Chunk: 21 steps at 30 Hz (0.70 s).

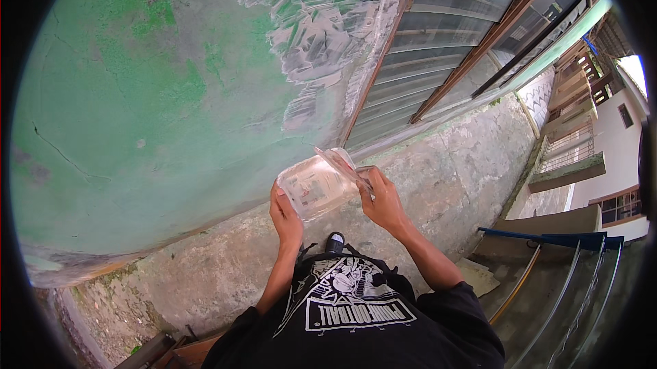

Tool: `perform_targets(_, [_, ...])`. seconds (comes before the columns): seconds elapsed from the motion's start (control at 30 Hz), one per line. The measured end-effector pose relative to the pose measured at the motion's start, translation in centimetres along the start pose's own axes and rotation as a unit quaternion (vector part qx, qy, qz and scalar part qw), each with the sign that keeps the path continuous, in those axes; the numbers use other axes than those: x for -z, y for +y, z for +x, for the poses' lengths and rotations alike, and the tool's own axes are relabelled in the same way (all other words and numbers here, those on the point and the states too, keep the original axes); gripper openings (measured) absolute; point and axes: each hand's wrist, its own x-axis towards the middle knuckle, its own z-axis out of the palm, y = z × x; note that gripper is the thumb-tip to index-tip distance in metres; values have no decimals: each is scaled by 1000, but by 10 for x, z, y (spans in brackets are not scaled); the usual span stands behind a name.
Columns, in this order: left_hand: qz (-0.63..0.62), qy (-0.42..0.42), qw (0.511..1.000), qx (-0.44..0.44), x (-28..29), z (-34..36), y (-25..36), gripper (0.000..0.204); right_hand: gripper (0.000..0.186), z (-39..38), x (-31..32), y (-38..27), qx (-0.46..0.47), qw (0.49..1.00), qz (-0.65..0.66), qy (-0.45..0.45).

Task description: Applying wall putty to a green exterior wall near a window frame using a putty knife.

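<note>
My left hand grips the left side of a clear, squarish plastic container with pale contents or residue inside. My right hand is closed around a thin flat piece at the container's right rim; whether it is a scraper or a lid I cannot tell. Beyond them is a green, cracked wall with a rough patch of whitish smears beside a window edge.
Louvred glass windows run up to the right. A worn concrete walkway follows the wall, with my shoe on it. At lower right are blue and yellow rails. A white building stands at the far right.
</note>
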Motion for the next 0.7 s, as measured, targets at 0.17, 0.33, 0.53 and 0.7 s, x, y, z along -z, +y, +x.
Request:
perform_targets(0.17, [-9,-20,1000,3,7,8,7,51,16,-3,-1,-1,-64,998,10,-19])
perform_targets(0.33, [-15,-32,999,20,10,9,6,52,20,-4,-11,-8,-104,990,98,-9])
perform_targets(0.53, [-36,-40,998,44,14,8,5,53,25,-6,-11,-14,-119,978,174,-2])
perform_targets(0.7, [-53,-98,989,93,23,15,4,53,25,26,35,-37,48,998,-8,-43])
